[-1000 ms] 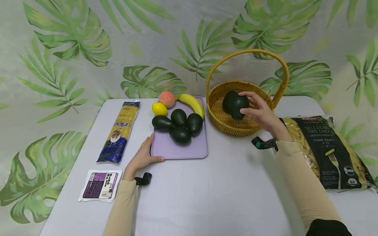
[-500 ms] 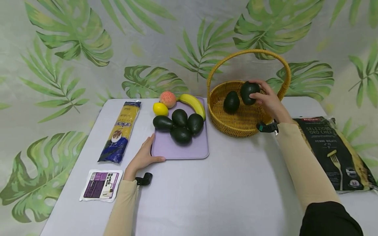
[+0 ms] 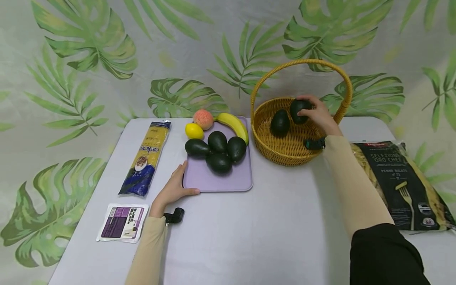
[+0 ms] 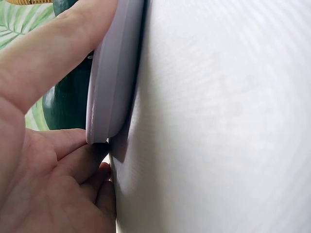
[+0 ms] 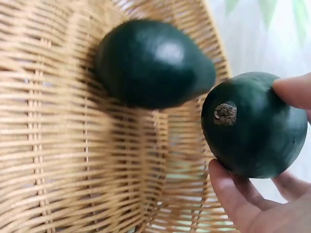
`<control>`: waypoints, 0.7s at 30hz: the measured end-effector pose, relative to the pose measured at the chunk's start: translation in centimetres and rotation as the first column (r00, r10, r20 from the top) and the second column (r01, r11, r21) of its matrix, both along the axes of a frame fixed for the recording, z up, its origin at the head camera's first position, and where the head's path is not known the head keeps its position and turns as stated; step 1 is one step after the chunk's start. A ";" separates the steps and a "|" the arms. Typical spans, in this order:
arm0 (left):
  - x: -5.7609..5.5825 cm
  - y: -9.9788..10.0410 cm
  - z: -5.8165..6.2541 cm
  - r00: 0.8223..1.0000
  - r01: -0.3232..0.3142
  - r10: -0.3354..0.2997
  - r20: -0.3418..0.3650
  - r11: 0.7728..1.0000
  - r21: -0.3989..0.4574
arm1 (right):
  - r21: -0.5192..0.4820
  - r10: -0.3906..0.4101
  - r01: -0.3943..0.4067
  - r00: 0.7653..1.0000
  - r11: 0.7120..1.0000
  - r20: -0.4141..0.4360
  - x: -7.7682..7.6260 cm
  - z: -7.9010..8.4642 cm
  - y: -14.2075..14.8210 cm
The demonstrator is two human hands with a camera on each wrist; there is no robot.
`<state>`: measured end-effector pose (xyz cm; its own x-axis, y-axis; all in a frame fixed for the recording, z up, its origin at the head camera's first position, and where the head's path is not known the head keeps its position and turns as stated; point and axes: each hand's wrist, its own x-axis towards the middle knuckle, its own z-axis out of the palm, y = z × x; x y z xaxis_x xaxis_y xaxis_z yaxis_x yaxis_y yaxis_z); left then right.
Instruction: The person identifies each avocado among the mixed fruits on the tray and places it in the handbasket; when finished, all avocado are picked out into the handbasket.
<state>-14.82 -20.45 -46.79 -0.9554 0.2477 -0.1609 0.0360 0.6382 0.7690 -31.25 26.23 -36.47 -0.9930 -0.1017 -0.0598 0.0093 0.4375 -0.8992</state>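
One dark green avocado [image 5: 255,138] is grasped by the right hand [image 3: 318,114], thumb on one side and fingers curled on the other. It is held within the wicker basket [image 3: 285,157], to the right of the lilac tray [image 3: 228,182]; whether it is touching the weave cannot be told. A second avocado [image 3: 280,123] is set on the basket floor, on the side nearer the tray, just beside the held one. The tray's near left corner is touched by the left hand [image 3: 172,192]: the thumb is laid along the near edge, the other fingers are reached along the left side, and nothing is clenched. On the tray, four avocados [image 3: 219,163] are clustered, with a banana [image 3: 233,124] laid behind them. A lemon [image 3: 194,131] and a peach [image 3: 203,119] are placed at its far left corner. To the left of the tray, a yellow and blue packet [image 3: 145,158] is laid aslant, and a white and purple pack [image 3: 122,223] is set nearer the person. Well to the tray's right, beyond the basket, a black bag of penne [image 3: 400,186] is laid flat.
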 end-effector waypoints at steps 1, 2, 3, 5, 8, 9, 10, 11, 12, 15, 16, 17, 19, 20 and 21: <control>0.0 0.0 0.0 1.000 0.000 0.000 0.001 1.000 0.000 | 0.014 0.003 -0.003 1.000 1.000 -0.001 -0.1 -0.1 0.0; 0.0 0.0 0.0 1.000 -0.001 0.001 0.001 1.000 -0.001 | 0.027 0.009 -0.009 1.000 1.000 0.001 -0.3 -0.2 -0.1; 0.0 0.0 0.0 1.000 -0.002 0.002 0.003 1.000 -0.002 | 0.040 0.015 -0.015 1.000 0.999 0.006 -0.4 -0.2 -0.1; -0.1 0.0 0.0 1.000 -0.006 0.006 0.005 1.000 -0.001 | 0.058 0.028 -0.029 0.999 0.998 0.023 -0.7 -0.4 -0.2; -0.1 0.0 0.0 1.000 -0.006 0.006 0.008 1.000 0.001 | 0.096 0.039 -0.043 0.998 0.994 0.050 -0.9 -0.7 -0.3; -0.1 0.0 0.1 1.000 -0.007 0.007 0.010 1.000 0.002 | 0.101 0.041 -0.047 0.997 0.994 0.059 -1.0 -0.8 -0.3; -0.1 0.0 0.0 1.000 -0.007 0.007 0.010 1.000 0.003 | 0.107 0.041 -0.048 0.997 0.993 0.064 -1.1 -0.9 -0.3; -0.1 0.0 0.0 1.000 -0.006 0.006 0.010 1.000 0.003 | 0.110 0.042 -0.049 0.997 0.993 0.066 -1.2 -1.1 -0.2; -0.1 0.0 0.0 1.000 -0.005 0.005 0.009 1.000 0.002 | 0.112 0.040 -0.047 0.997 0.993 0.069 -1.2 -1.3 -0.2; -0.1 0.0 0.0 1.000 -0.007 0.007 0.010 1.000 -0.001 | 0.109 0.037 -0.044 0.997 0.993 0.064 -1.4 -1.8 -0.2; -0.1 0.0 0.0 1.000 -0.006 0.006 0.009 1.000 -0.003 | 0.114 0.036 -0.043 0.997 0.993 0.064 -1.3 -1.9 -0.2; 0.0 0.0 0.0 1.000 -0.005 0.005 0.009 1.000 -0.004 | 0.126 0.038 -0.047 0.997 0.991 0.065 -1.3 -2.1 -0.2; 0.0 0.0 0.0 1.000 -0.005 0.006 0.010 1.000 -0.006 | 0.156 0.044 -0.054 0.997 0.986 0.068 -1.2 -2.2 -0.4; 0.0 0.0 0.0 1.000 -0.005 0.005 0.009 1.000 -0.006 | 0.169 0.052 -0.064 0.996 0.984 0.073 -1.1 -2.3 -0.4; 0.0 -0.1 -0.1 1.000 -0.006 0.006 0.010 1.000 -0.007 | 0.176 0.059 -0.073 0.995 0.982 0.082 -1.1 -2.3 -0.5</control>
